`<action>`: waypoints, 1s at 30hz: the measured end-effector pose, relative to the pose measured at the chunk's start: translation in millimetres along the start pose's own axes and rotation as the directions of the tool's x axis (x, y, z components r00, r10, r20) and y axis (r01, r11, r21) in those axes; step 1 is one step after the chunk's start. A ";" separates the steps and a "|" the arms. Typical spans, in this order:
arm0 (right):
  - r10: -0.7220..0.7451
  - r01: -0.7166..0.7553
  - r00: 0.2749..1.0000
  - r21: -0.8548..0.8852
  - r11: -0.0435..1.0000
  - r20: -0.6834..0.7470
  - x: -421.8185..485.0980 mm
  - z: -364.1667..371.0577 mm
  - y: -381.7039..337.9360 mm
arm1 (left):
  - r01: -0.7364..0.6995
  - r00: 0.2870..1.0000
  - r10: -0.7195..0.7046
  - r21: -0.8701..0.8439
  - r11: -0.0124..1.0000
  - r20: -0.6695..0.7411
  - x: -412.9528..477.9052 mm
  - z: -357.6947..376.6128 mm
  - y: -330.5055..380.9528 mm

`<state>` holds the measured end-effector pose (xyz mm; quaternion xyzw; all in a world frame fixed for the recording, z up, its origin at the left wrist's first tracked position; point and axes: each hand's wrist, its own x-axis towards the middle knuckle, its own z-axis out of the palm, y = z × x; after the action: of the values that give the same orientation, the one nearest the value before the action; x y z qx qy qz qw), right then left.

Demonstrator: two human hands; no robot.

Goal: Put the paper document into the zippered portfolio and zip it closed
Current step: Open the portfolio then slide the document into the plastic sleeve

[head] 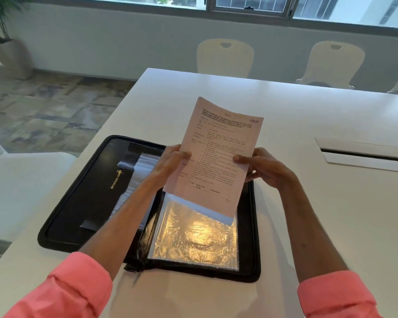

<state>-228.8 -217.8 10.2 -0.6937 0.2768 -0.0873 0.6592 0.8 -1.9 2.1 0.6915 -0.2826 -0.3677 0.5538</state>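
A black zippered portfolio (78, 203) lies open flat on the white table (308, 115). Its left half shows gold lettering, its right half a shiny clear plastic sleeve (193, 237). Above the right half I hold a printed paper document (218, 152) tilted upright. My left hand (172, 161) grips its left edge and my right hand (262, 166) grips its right edge. The paper's lower corner hangs just over the top of the sleeve. The zipper pull (136, 269) dangles at the portfolio's near spine.
A cable slot with a white flap (363, 154) sits in the table at the right. Two cream chairs (225, 58) stand along the far edge, another seat (21, 180) is at my left. A potted plant (2, 42) stands in the far left corner.
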 end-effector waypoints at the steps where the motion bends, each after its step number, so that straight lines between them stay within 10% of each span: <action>1: -0.019 0.019 1.000 0.015 1.000 -0.020 2.1 1.5 2.5 | -0.002 1.000 0.002 -0.005 1.000 0.004 1.7 -0.8 -0.8; 12: -0.046 0.199 0.836 0.224 0.954 -0.547 22.1 -0.9 5.2 | -0.044 0.956 0.096 0.190 0.981 -0.277 24.5 -6.0 -14.6; 18: 0.076 0.320 0.661 0.372 0.872 -0.747 23.5 2.7 4.6 | -0.288 0.938 0.338 0.709 0.644 0.074 21.1 20.5 -42.3; 30: 0.098 0.329 0.627 0.377 0.866 -0.773 25.9 8.5 5.1 | -0.449 0.839 0.485 0.817 0.361 0.246 12.9 35.0 -65.7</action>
<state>-204.5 -223.2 -2.0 -0.4174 0.4531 -0.4849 0.6208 -21.7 -16.7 -68.5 0.7681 -0.5983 0.0046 0.2279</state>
